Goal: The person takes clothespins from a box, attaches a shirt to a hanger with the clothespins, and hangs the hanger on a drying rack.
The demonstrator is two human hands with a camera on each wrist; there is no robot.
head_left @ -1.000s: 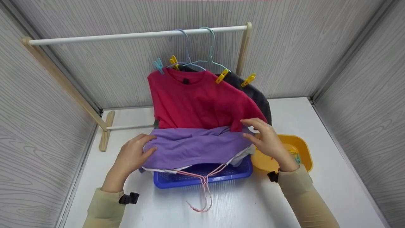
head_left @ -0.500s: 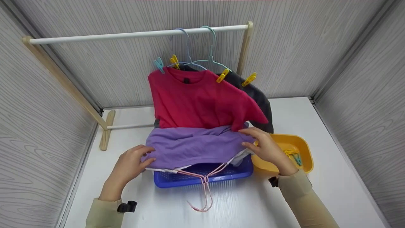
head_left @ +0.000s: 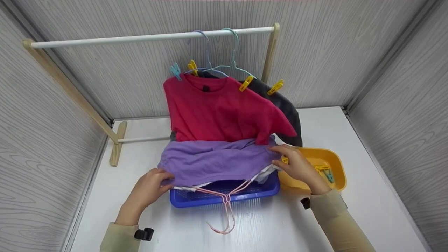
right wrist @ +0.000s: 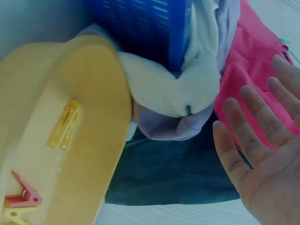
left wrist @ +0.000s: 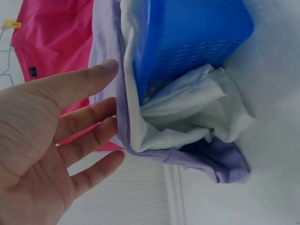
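A purple garment with a white garment beneath it lies across the blue basket. From its near edge a pink hanger sticks out, hook toward me. My left hand is at the garment's left end; in the left wrist view its extended fingertips come right to the purple edge. My right hand is over the right end, and the right wrist view shows its fingers straight and spread with nothing between them.
Behind, a red shirt and a dark shirt hang on a white rail, pinned by clothespins. At the right stands a yellow tub with several clothespins. A wooden stand foot is at left.
My left hand has moved down and slightly right along the garment's left end. My right hand has come down from the red shirt's sleeve to the purple garment's right end.
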